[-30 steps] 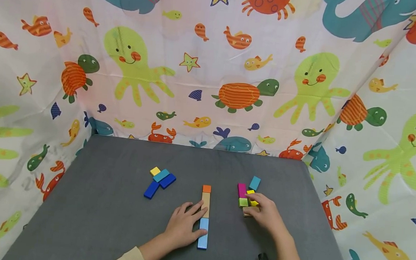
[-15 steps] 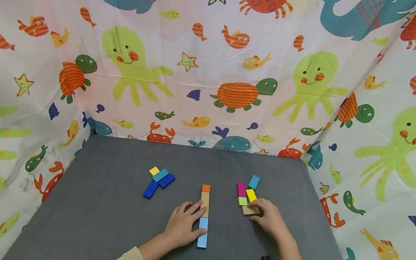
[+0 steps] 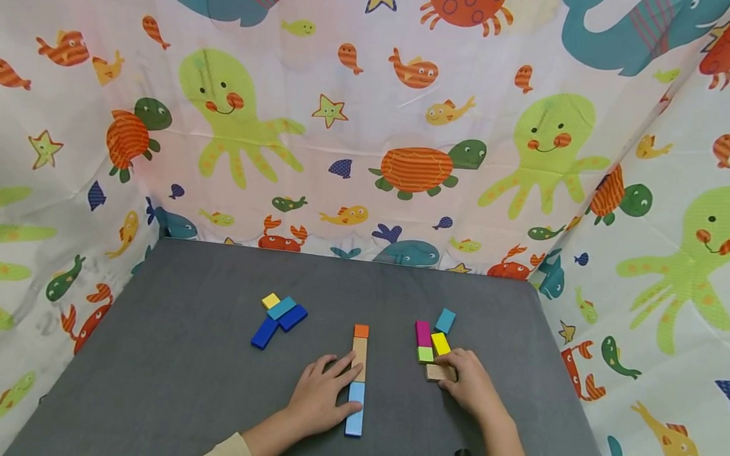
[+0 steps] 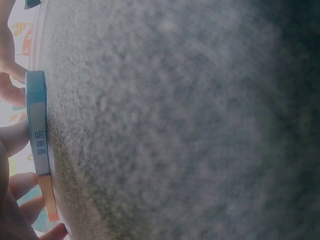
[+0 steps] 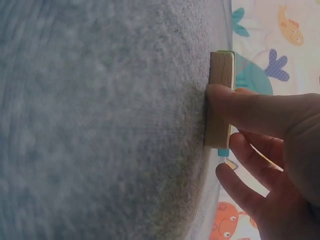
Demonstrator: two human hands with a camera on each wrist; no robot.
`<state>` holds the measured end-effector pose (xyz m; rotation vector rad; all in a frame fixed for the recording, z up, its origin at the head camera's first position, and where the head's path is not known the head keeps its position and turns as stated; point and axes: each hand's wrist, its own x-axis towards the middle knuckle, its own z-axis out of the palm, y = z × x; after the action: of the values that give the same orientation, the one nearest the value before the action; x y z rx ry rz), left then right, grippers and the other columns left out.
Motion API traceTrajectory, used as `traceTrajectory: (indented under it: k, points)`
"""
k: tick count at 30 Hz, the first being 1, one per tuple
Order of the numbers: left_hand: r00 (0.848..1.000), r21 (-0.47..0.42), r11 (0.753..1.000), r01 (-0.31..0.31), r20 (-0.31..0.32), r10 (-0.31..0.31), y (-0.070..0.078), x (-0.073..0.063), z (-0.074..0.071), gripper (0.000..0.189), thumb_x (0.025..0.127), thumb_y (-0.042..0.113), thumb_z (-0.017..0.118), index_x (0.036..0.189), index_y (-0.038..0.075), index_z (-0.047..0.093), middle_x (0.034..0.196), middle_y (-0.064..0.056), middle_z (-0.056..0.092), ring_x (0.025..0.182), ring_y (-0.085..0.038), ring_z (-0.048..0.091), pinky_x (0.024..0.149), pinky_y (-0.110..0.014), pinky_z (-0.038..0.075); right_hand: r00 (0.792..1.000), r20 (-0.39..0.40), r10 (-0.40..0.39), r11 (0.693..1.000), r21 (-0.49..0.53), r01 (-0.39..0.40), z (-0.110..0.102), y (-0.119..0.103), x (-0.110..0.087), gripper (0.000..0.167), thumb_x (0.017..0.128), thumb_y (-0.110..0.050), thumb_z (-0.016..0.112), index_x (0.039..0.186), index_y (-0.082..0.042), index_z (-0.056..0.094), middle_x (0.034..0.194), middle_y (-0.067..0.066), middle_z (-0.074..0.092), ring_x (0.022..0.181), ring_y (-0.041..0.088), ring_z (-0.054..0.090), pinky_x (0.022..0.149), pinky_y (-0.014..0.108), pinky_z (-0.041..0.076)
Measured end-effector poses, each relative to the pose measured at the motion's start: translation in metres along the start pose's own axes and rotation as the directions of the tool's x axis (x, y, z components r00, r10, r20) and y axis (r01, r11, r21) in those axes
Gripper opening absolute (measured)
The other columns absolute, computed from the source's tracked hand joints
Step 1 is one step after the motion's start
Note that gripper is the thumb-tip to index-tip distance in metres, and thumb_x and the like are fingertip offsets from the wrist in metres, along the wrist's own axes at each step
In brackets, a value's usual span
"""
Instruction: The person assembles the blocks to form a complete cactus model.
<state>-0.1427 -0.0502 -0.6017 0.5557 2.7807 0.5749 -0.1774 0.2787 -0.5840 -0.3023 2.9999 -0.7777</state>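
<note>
In the head view my left hand (image 3: 324,398) rests with spread, fairly straight fingers on a row of blocks. The row runs from an orange block (image 3: 361,331) through a plain wooden block (image 3: 360,345) to light blue blocks (image 3: 354,426) at the near end. My right hand (image 3: 473,386) pinches another plain wooden block (image 3: 434,373) lying flat on the cloth; in the right wrist view the thumb presses that wooden block's (image 5: 218,134) near face. Just beyond it lie a lime green block (image 3: 425,355), a yellow block (image 3: 440,343), a magenta block (image 3: 423,333) and a blue block (image 3: 445,321).
On the left of the grey cloth table (image 3: 211,281) is a cluster with a small yellow block (image 3: 270,300), a teal block (image 3: 281,308) and dark blue blocks (image 3: 264,333). A sea-animal patterned curtain (image 3: 371,131) surrounds the back and sides.
My right hand has come back from over the yellow block onto the wooden block. That wooden block has turned slightly and sits straighter. My left hand keeps its place.
</note>
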Motion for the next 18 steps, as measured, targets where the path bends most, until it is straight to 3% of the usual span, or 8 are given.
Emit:
traceTrajectory:
  k: [5, 11, 18]
  points:
    - [1.000, -0.005, 1.000, -0.002, 0.000, 0.002, 0.000, 0.000, 0.000, 0.074, 0.097, 0.064, 0.066, 0.162, 0.034, 0.046, 0.173, 0.006, 0.033, 0.152, -0.035, 0.037, 0.119, -0.065, 0.033, 0.999, 0.041, 0.024, 1.000, -0.016, -0.024, -0.002, 0.000, -0.002, 0.028, 0.083, -0.008, 0.090, 0.108, -0.013, 0.078, 0.107, 0.001, 0.065, 0.106, 0.023, 0.056, 0.096, 0.049, 0.053]
    - [1.000, -0.007, 1.000, -0.011, 0.001, 0.011, -0.001, 0.000, 0.000, 0.075, 0.097, 0.064, 0.066, 0.162, 0.034, 0.045, 0.173, 0.006, 0.033, 0.152, -0.035, 0.037, 0.119, -0.065, 0.033, 0.999, 0.052, 0.017, 0.999, 0.038, -0.019, -0.008, -0.004, -0.002, 0.031, 0.085, -0.012, 0.090, 0.111, -0.013, 0.073, 0.111, 0.001, 0.069, 0.103, 0.021, 0.059, 0.093, 0.048, 0.052]
    - [1.000, -0.002, 1.000, -0.009, -0.002, 0.009, 0.000, 0.000, -0.001, 0.075, 0.097, 0.064, 0.066, 0.162, 0.034, 0.046, 0.173, 0.006, 0.033, 0.151, -0.035, 0.037, 0.118, -0.065, 0.034, 0.997, 0.015, -0.072, 0.996, 0.049, 0.072, -0.015, -0.020, 0.007, 0.034, 0.088, -0.012, 0.088, 0.120, -0.009, 0.077, 0.115, 0.005, 0.073, 0.103, 0.022, 0.062, 0.092, 0.046, 0.055]
